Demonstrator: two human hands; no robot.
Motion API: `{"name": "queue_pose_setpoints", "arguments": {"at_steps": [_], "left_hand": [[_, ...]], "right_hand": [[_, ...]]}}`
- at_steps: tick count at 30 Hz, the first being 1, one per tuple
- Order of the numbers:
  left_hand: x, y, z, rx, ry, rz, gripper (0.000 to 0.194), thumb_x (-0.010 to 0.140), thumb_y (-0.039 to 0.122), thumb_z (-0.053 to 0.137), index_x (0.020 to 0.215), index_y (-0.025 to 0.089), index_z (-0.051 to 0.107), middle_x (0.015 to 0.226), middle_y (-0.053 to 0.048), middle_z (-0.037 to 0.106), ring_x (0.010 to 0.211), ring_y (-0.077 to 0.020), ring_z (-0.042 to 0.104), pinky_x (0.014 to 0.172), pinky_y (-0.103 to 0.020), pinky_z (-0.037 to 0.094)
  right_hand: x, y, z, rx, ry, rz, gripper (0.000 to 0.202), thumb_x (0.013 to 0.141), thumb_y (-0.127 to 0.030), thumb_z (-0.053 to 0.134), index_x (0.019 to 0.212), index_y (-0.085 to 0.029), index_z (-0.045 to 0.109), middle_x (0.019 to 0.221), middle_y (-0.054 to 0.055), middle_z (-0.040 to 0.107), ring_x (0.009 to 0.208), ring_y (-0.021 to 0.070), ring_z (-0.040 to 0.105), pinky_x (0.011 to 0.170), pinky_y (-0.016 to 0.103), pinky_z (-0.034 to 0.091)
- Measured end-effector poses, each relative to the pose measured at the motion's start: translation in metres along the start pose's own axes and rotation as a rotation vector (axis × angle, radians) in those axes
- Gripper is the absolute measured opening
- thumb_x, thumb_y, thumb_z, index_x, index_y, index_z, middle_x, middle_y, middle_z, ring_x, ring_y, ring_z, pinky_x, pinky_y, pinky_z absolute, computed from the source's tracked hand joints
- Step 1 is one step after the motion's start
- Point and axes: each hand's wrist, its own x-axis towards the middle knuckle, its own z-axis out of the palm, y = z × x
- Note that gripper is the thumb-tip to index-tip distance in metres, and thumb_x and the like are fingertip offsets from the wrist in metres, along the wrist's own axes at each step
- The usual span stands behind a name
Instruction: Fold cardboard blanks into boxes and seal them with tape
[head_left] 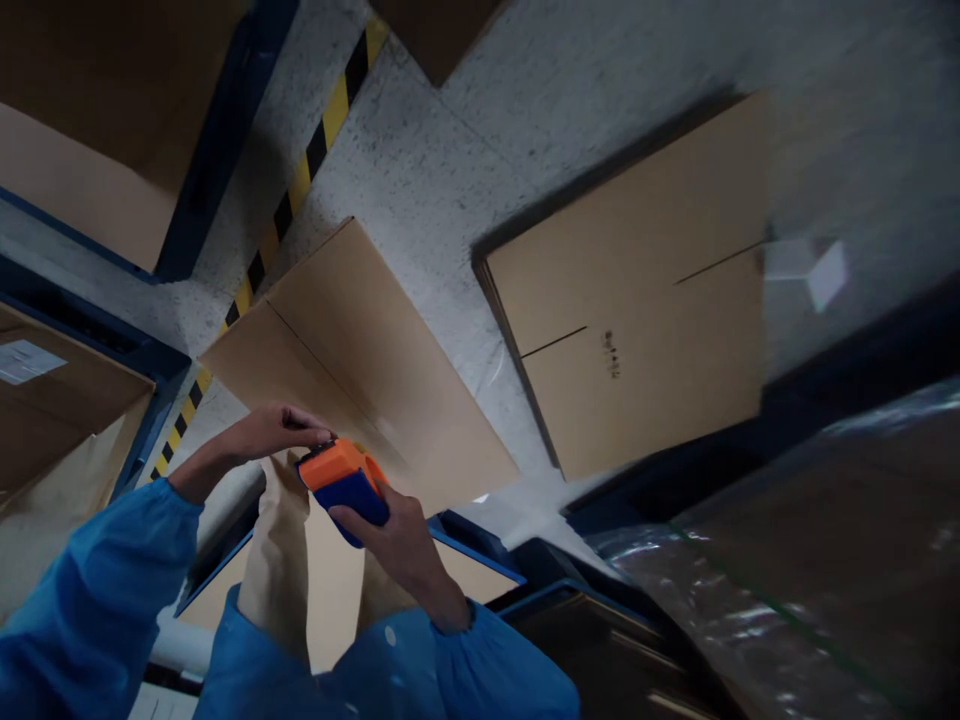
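My right hand (411, 538) is wrapped round an orange and blue tape dispenser (345, 482), held above a cardboard box and in front of my legs. At the dispenser's front edge, the fingers of my left hand (283, 432) are pinched together and touch it. Whether a tape end lies between them is too small to see. Just beyond both hands is the brown cardboard box (390, 360), its upper face crossed by a dark seam that runs toward the dispenser.
A stack of flat cardboard (637, 290) with dark printing lies on the right. Blue pallets or bins with cardboard (82, 190) stand on the left. Yellow-black tape (315, 150) crosses the grey floor. Clear plastic wrap (780, 570) covers a load at lower right.
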Motion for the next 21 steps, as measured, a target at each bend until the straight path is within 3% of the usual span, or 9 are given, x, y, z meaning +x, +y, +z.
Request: {"name": "queue_pose_setpoints", "arguments": {"at_steps": [2, 6, 10, 13, 16, 21], "left_hand": [[0.006, 0.001, -0.016, 0.047, 0.062, 0.015, 0.034, 0.078, 0.052, 0.072, 0.089, 0.021, 0.081, 0.091, -0.005, 0.077, 0.085, -0.0228, 0.07, 0.078, -0.033, 0.056], [0.009, 0.019, -0.068, 0.217, 0.375, 0.07, 0.035, 0.075, 0.05, 0.075, 0.088, 0.019, 0.079, 0.086, -0.006, 0.077, 0.081, -0.0227, 0.07, 0.082, -0.04, 0.058], [0.008, 0.048, -0.147, 0.429, 0.701, 0.074, 0.039, 0.084, 0.047, 0.071, 0.102, 0.012, 0.075, 0.089, -0.006, 0.077, 0.086, -0.0234, 0.069, 0.097, -0.052, 0.053], [0.01, 0.07, -0.196, 0.431, 0.816, 0.11, 0.044, 0.091, 0.041, 0.067, 0.117, 0.005, 0.067, 0.11, -0.007, 0.074, 0.1, -0.0242, 0.068, 0.102, -0.054, 0.05], [0.021, 0.084, -0.219, 0.428, 0.819, 0.083, 0.04, 0.094, 0.029, 0.063, 0.118, -0.003, 0.063, 0.117, -0.01, 0.072, 0.106, -0.0227, 0.067, 0.102, -0.05, 0.05], [0.049, 0.079, -0.225, 0.408, 0.771, -0.026, 0.038, 0.089, 0.033, 0.066, 0.114, 0.003, 0.066, 0.113, -0.007, 0.074, 0.104, -0.0193, 0.068, 0.1, -0.043, 0.053]], "right_hand": [[0.002, -0.014, -0.002, 0.032, 0.007, 0.012, 0.049, 0.069, -0.067, 0.069, 0.082, -0.019, 0.067, 0.067, 0.003, 0.064, 0.065, 0.02, 0.06, 0.058, 0.029, 0.046], [0.01, -0.028, -0.007, 0.099, 0.035, 0.032, 0.048, 0.07, -0.066, 0.067, 0.073, -0.019, 0.063, 0.063, 0.002, 0.062, 0.06, 0.0179, 0.058, 0.055, 0.028, 0.044], [0.013, -0.002, -0.014, 0.019, 0.062, 0.072, 0.044, 0.069, -0.064, 0.066, 0.069, -0.02, 0.061, 0.062, 0.003, 0.061, 0.061, 0.02, 0.058, 0.056, 0.029, 0.043], [0.006, 0.031, -0.024, -0.057, 0.082, 0.142, 0.043, 0.069, -0.064, 0.064, 0.063, -0.022, 0.057, 0.059, 0.004, 0.061, 0.058, 0.0209, 0.058, 0.054, 0.03, 0.041], [-0.006, 0.056, -0.032, -0.114, 0.106, 0.216, 0.043, 0.067, -0.064, 0.065, 0.06, -0.023, 0.056, 0.057, 0.004, 0.062, 0.058, 0.0223, 0.059, 0.053, 0.03, 0.041], [-0.018, 0.07, -0.033, -0.055, 0.091, 0.258, 0.041, 0.068, -0.064, 0.065, 0.066, -0.022, 0.062, 0.056, 0.003, 0.063, 0.055, 0.0222, 0.058, 0.052, 0.031, 0.041]]}}
